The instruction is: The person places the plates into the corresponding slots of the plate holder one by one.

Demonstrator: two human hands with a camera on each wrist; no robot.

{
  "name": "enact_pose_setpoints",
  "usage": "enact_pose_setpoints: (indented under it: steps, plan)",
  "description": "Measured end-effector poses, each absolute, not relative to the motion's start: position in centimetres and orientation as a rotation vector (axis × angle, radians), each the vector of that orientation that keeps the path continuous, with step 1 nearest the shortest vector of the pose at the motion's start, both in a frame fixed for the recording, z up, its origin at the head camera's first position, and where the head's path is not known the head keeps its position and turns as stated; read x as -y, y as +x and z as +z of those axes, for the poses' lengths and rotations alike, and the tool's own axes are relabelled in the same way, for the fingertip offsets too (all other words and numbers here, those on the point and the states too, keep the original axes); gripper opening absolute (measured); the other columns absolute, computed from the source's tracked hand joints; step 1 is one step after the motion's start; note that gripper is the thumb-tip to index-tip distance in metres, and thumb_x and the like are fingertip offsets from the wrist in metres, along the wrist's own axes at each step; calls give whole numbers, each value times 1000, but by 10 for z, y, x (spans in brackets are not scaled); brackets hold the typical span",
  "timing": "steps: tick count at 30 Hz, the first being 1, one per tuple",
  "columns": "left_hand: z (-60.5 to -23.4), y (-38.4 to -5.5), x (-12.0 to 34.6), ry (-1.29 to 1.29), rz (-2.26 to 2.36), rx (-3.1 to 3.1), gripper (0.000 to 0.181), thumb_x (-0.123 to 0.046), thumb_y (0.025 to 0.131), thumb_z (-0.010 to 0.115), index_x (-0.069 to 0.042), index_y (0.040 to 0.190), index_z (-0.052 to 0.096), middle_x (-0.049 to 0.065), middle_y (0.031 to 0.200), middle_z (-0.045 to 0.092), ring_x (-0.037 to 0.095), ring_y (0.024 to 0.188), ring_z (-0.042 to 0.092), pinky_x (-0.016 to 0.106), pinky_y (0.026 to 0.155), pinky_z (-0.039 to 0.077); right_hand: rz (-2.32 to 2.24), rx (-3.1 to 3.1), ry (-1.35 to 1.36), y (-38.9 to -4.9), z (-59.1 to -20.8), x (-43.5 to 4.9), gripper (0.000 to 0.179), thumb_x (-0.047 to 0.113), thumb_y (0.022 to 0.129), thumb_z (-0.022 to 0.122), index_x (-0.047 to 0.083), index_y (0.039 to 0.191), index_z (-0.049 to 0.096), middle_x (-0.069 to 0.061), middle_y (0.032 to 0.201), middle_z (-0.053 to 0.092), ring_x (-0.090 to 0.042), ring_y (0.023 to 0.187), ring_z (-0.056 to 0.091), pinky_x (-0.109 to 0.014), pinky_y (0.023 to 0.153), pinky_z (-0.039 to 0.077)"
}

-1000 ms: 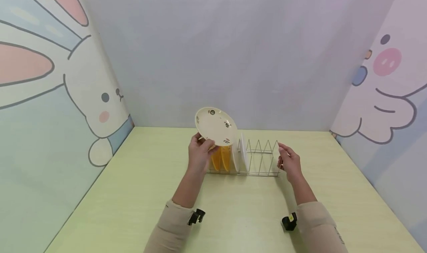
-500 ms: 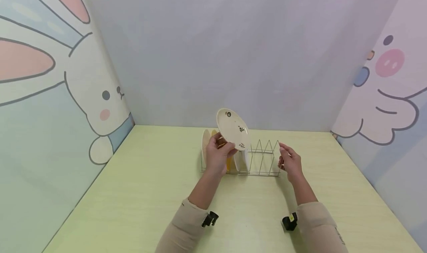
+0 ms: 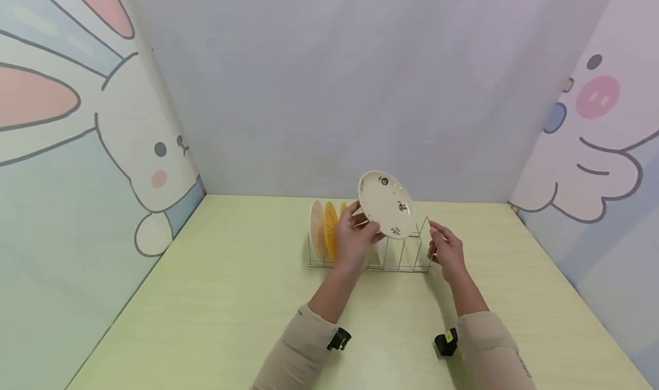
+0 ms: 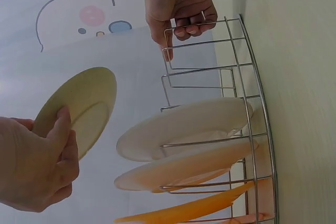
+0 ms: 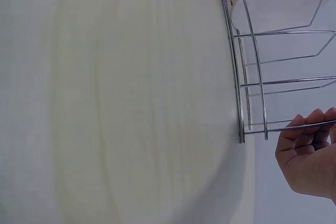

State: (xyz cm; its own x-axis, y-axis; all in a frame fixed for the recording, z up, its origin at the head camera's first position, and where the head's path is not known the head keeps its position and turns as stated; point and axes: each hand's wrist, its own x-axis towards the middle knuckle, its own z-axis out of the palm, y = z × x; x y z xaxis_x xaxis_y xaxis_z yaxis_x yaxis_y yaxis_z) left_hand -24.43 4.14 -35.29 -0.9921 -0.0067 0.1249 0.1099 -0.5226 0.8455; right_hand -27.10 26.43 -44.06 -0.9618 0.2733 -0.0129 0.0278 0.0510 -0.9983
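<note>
My left hand point(image 3: 355, 235) pinches the lower left edge of a cream plate point(image 3: 387, 204) with small dark flower prints, thumb on its front. The plate is tilted and held above the wire dish rack point(image 3: 401, 270), in front of the rack's right half. In the left wrist view the plate point(image 4: 89, 103) stands apart from the rack wires. My right hand point(image 3: 445, 251) grips the rack's right end wire; the right wrist view shows its fingers point(image 5: 315, 119) curled round that wire.
Upright in the rack's left part stand a pale plate point(image 3: 317, 230), a yellow plate point(image 3: 330, 230) and further plates, partly hidden behind my left hand. The rack's right slots hold no plates. The rack stands on a pale green table point(image 3: 231, 298) before a grey wall point(image 3: 329, 92).
My left hand has carried the cream plate rightward, from over the rack's left plates to over its right half. My right hand stays at the rack's end.
</note>
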Motion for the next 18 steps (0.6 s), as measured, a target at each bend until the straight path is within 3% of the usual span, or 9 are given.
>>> enact_pose_setpoints:
  steps: [18]
  plan:
    - [-366,-243,-64,-28,-2231,1818,57,6,78,65,-17,127,49,4,100,58,18,91,58,30,70,53,2022,2132,-307,-271,-441,-263,43,35,97,47,13,134,48,2,63,47,-11,51,49,-27,54,48]
